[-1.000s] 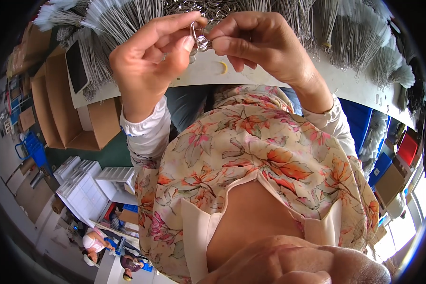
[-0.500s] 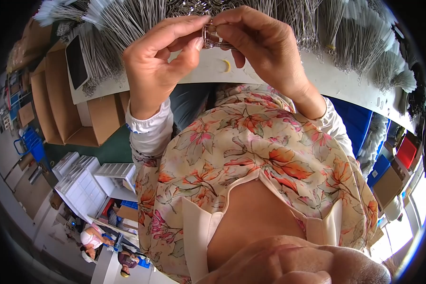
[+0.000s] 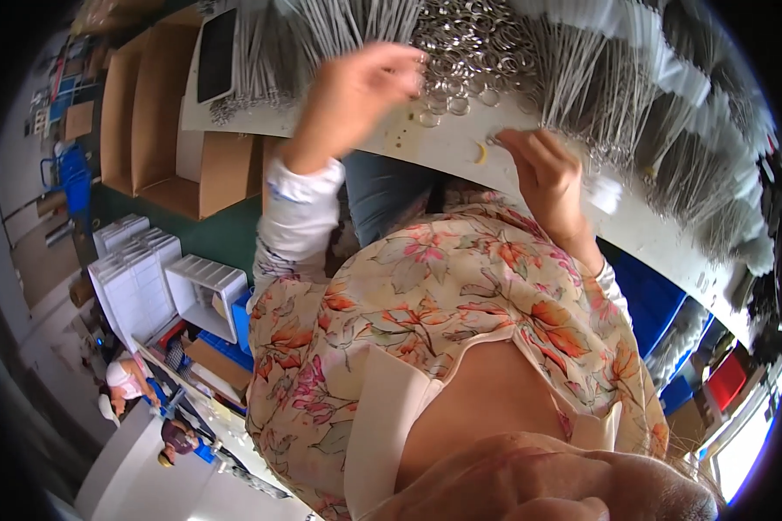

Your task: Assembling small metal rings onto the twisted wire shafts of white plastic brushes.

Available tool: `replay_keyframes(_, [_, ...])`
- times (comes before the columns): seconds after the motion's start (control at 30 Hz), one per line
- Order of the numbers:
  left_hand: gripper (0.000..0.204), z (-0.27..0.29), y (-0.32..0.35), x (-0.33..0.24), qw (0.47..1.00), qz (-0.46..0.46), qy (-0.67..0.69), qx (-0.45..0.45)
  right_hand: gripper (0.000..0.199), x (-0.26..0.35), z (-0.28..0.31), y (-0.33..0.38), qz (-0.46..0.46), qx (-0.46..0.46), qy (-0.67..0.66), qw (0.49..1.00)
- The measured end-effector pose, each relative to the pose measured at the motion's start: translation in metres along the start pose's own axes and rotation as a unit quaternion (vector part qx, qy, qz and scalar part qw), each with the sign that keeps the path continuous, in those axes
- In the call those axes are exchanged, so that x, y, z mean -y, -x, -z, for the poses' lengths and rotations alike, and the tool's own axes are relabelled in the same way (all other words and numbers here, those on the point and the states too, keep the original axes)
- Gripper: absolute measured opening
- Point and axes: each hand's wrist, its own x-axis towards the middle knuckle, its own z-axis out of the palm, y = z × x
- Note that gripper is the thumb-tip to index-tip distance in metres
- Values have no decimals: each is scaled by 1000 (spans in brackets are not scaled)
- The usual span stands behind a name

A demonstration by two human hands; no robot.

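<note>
My left hand (image 3: 347,104) is smeared by motion, its fingertips at the left edge of a heap of metal split rings (image 3: 469,52). Whether they grip a ring cannot be told. Lower and to the right, my right hand (image 3: 543,178) is closed in a pinch above the table's near edge. A small shiny bit shows at its fingertips, too small to name. Just beyond that hand is a blurred whitish patch (image 3: 604,191). Thin grey wire strands (image 3: 573,78) with translucent ends lie in bundles right of the rings; more wires (image 3: 352,30) lie behind my left hand.
On the white table (image 3: 426,143) lie a small yellow curved piece (image 3: 481,154) and, at the left, a dark phone-like slab (image 3: 217,56). Open cardboard boxes (image 3: 161,113) and white plastic crates (image 3: 139,278) stand at the left. Two people work far off, lower left.
My hands were together around a small metal piece; now they are apart. The left has gone to the rings, the right has drawn right and nearer me. The whole view has shifted.
</note>
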Motion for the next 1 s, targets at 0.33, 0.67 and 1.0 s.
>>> replay_keyframes(0.33, [30, 163, -44, 131, 776, 198, -594, -76, 27, -37, -12, 19, 168, 11, 186, 968])
replay_keyframes(0.67, [22, 156, -40, 100, 807, 214, -527, -159, 9, -62, 105, -39, -26, -230, 187, 955])
replay_keyframes(1.0, [21, 163, -36, 92, 799, 250, -502, -216, 23, -89, 127, -43, -202, -151, 227, 941])
